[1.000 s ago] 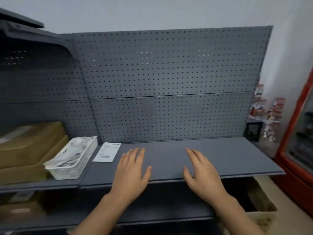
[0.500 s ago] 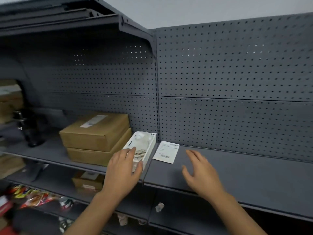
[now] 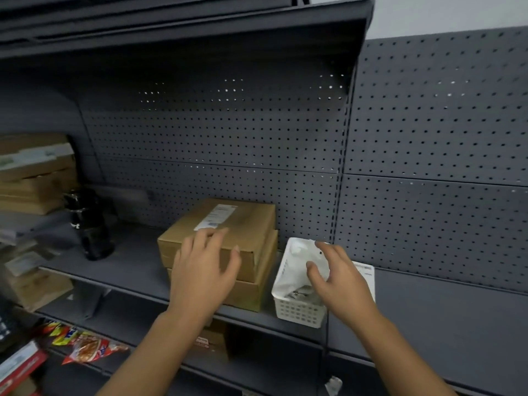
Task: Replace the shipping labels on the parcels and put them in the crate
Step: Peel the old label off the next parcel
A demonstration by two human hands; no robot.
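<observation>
Two brown cardboard parcels are stacked on the grey shelf (image 3: pixel 137 267). The top parcel (image 3: pixel 251 227) carries a white shipping label (image 3: pixel 217 215); the lower parcel (image 3: pixel 257 290) sits under it. My left hand (image 3: pixel 203 270) hovers open in front of the stack, fingers near the top parcel's front edge. To the right stands a small white basket (image 3: pixel 297 310) with paper scraps inside. My right hand (image 3: pixel 340 278) is open above the basket. A loose white label sheet (image 3: pixel 367 274) lies on the shelf behind that hand, mostly hidden.
A black bottle (image 3: pixel 91 224) stands left of the parcels. More cardboard boxes (image 3: pixel 34 175) are stacked at the far left. Snack packets (image 3: pixel 85 345) and a small box (image 3: pixel 213 342) lie on the lower shelf. Grey pegboard (image 3: pixel 428 138) backs the shelf.
The view has swung left. Both hands moved left: the left one from the basket to the parcel stack, the right one from the bare shelf to above the basket.
</observation>
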